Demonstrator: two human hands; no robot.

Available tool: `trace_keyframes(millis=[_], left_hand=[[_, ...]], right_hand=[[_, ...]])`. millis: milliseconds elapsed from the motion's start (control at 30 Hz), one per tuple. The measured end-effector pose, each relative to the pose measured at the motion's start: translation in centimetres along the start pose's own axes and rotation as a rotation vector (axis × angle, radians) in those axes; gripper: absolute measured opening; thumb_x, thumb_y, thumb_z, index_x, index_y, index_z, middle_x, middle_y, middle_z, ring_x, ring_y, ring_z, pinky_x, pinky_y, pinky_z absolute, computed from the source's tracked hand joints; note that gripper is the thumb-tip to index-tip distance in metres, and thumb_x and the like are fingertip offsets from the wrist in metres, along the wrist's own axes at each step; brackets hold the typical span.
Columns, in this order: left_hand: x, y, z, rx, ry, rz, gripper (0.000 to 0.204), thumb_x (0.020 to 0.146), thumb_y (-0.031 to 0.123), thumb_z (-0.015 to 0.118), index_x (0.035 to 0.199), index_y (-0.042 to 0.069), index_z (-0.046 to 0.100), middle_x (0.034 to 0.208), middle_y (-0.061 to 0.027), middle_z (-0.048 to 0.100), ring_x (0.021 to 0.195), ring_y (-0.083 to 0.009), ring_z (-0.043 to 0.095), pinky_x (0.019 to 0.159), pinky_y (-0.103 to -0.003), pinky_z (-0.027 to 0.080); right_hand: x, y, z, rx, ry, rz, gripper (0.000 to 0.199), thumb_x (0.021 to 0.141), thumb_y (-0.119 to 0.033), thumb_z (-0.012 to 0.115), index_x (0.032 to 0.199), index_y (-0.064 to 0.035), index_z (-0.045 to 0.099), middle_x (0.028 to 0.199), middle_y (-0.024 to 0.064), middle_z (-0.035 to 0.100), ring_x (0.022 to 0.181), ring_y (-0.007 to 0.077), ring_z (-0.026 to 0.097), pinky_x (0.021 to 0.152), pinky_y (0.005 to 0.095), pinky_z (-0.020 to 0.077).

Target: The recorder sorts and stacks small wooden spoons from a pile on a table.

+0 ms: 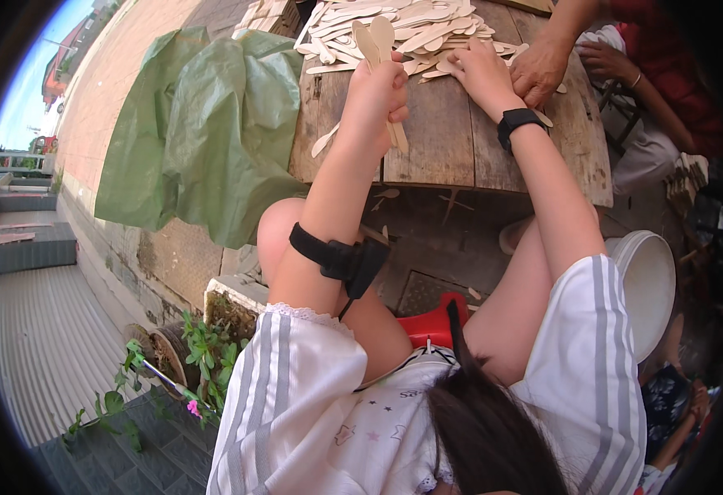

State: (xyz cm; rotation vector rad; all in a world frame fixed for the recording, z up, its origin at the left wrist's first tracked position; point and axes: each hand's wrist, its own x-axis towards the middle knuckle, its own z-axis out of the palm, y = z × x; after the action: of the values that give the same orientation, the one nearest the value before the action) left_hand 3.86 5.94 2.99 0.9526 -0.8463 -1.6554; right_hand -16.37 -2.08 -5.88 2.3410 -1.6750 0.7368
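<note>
My left hand is closed round a small bunch of pale wooden spoons. Their rounded bowls stick up above the fist and the handle ends come out below it. At the near edge of a heap of flat wooden cutlery, my right hand reaches down with its fingers apart, touching the loose pieces. Nothing shows held in it. Under both hands is a worn plank table. One loose wooden piece lies left of my left wrist.
Beside my right hand, another person's hand rests on the table. Green plastic sheeting drapes along the table's left side. A white bucket stands to my right, and potted plants are at lower left. Red plastic shows between my legs.
</note>
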Motion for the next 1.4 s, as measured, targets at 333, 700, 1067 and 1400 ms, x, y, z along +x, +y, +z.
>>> trace_keyframes(millis=[333, 700, 1067, 1400], left_hand=[[0.5, -1.0, 0.1, -0.02, 0.053, 0.066, 0.023, 0.089, 0.009, 0.05, 0.111, 0.004, 0.047, 0.07, 0.0029, 0.04, 0.049, -0.005, 0.028, 0.044, -0.022, 0.024], [-0.1, -1.2, 2.0, 0.358, 0.081, 0.072, 0.033, 0.089, 0.037, 0.062, 0.096, 0.005, 0.059, 0.07, 0.003, 0.045, 0.05, -0.0047, 0.032, 0.047, -0.022, 0.026], [1.2, -2.8, 1.3, 0.324, 0.088, 0.147, 0.023, 0.095, 0.029, 0.049, 0.083, 0.01, 0.046, 0.064, 0.0012, 0.046, 0.052, -0.0085, 0.037, 0.049, -0.025, 0.032], [0.5, -1.9, 0.6, 0.182, 0.149, 0.171, 0.017, 0.091, 0.017, 0.055, 0.09, 0.007, 0.042, 0.065, 0.003, 0.041, 0.044, -0.0047, 0.032, 0.038, -0.023, 0.025]], right_hand=[[1.8, -3.0, -2.7, 0.171, 0.306, -0.021, 0.018, 0.083, -0.026, 0.063, 0.091, -0.0104, 0.067, 0.08, 0.0077, 0.065, 0.083, 0.0213, 0.06, 0.075, 0.0358, 0.0471], [1.0, -5.1, -4.5, 1.737, -0.053, 0.382, 0.026, 0.088, -0.029, 0.064, 0.108, -0.0139, 0.068, 0.096, -0.0039, 0.067, 0.081, 0.0034, 0.055, 0.072, 0.0196, 0.0407], [0.6, 4.0, 0.5, 0.281, 0.07, 0.152, 0.027, 0.084, -0.026, 0.059, 0.108, -0.015, 0.066, 0.105, 0.005, 0.066, 0.097, 0.0208, 0.058, 0.078, 0.0363, 0.0465], [0.5, -0.2, -1.0, 0.038, -0.013, 0.042, 0.019, 0.084, -0.026, 0.062, 0.093, -0.0108, 0.068, 0.085, 0.0073, 0.063, 0.088, 0.0244, 0.06, 0.077, 0.0369, 0.0471]])
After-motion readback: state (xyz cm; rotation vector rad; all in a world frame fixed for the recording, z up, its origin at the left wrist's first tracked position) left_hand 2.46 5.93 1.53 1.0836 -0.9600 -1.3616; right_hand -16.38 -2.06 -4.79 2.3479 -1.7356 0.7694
